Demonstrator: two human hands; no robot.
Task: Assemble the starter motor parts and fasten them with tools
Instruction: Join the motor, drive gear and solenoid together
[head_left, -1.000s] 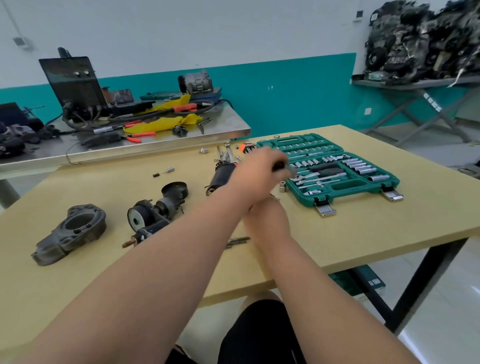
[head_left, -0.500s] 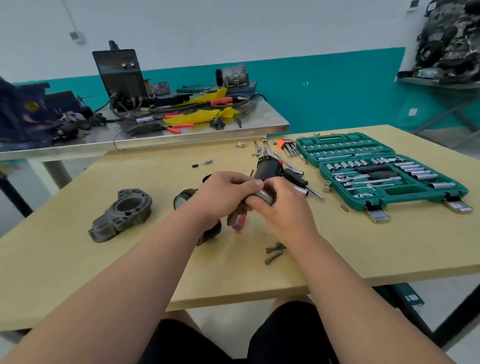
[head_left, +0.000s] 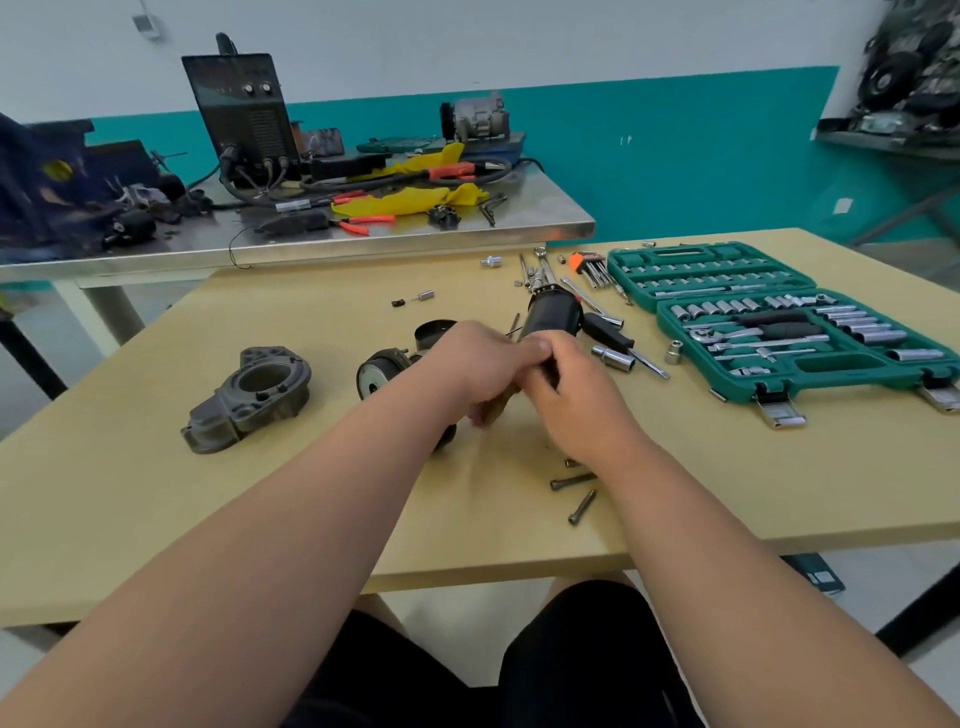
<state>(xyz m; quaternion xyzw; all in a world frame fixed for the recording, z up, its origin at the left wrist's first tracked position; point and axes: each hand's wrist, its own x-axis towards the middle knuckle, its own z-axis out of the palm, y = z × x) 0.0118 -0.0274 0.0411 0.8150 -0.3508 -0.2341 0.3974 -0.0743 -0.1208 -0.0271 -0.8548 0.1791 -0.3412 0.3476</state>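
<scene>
At the middle of a wooden table (head_left: 156, 519), a person's left hand (head_left: 483, 364) and right hand (head_left: 576, 410) meet on the near end of a black motor body (head_left: 550, 314). The fingers of both are curled round it, and its far end points away from the person. A grey end housing (head_left: 249, 397) lies well to the left, apart from the hands. Two loose bolts (head_left: 571, 480) lie just beside the right wrist. A green socket set case (head_left: 800, 332) sits open to the right.
</scene>
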